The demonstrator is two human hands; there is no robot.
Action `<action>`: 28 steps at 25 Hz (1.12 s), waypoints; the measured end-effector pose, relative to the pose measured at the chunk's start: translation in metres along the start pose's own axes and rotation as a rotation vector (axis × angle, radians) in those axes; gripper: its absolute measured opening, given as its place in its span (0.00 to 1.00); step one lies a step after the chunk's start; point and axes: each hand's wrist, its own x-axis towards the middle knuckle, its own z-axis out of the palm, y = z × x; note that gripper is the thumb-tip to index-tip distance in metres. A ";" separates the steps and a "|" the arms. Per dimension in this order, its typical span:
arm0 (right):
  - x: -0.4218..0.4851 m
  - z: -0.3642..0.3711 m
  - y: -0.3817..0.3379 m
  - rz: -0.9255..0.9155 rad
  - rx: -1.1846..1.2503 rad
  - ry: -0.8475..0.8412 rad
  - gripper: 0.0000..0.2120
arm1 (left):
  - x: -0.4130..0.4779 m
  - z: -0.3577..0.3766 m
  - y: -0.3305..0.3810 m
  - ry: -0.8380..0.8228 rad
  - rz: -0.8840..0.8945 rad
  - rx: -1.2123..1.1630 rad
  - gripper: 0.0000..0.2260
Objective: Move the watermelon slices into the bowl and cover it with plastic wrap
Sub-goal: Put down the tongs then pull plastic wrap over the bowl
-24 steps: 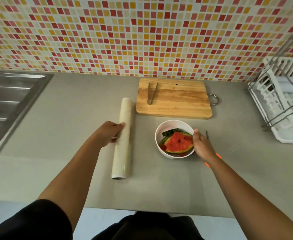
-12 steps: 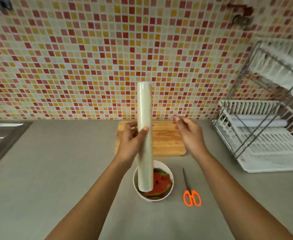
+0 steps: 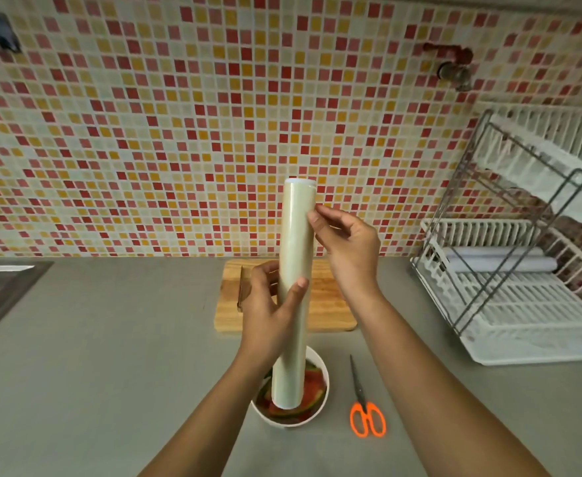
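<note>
Left hand (image 3: 268, 311) grips plastic wrap roll (image 3: 294, 287) mid-length, upright over bowl (image 3: 293, 423) on desk (image 3: 110, 373); watermelon slices (image 3: 313, 383) already inside. Right hand (image 3: 348, 249) pinches roll's upper side. Covering step: next, find film edge, peel sheet free. Scissors (image 3: 365, 407) beside bowl

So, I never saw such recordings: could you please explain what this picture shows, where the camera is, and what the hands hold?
There is no machine: these are a person's bare arms, filmed by a wide-angle camera worn on the head, looking forward and down. The left hand grips a plastic wrap roll upright; its lower end hides part of a white bowl holding watermelon slices. The right hand pinches the roll near its top, perhaps seeking the film's edge. On the grey countertop lie orange scissors and a wooden cutting board; a dish rack stands at the right.
</note>
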 end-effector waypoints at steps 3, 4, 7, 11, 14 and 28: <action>0.003 0.002 -0.005 -0.029 0.009 0.046 0.07 | 0.001 0.004 0.005 0.040 0.043 0.049 0.17; 0.004 0.003 -0.006 -0.033 -0.005 0.049 0.06 | 0.001 0.006 0.005 0.050 0.048 0.053 0.18; 0.008 0.005 -0.010 -0.045 -0.066 0.027 0.05 | 0.002 0.009 0.007 0.076 0.045 0.048 0.18; 0.010 0.004 -0.017 0.048 0.042 -0.008 0.05 | -0.001 0.009 0.009 0.079 0.019 0.018 0.18; 0.014 -0.001 -0.025 0.069 0.095 -0.068 0.08 | -0.001 0.007 0.013 0.058 0.018 0.013 0.21; 0.014 0.003 -0.048 0.138 0.292 -0.019 0.04 | -0.008 0.010 0.024 0.073 0.019 0.009 0.26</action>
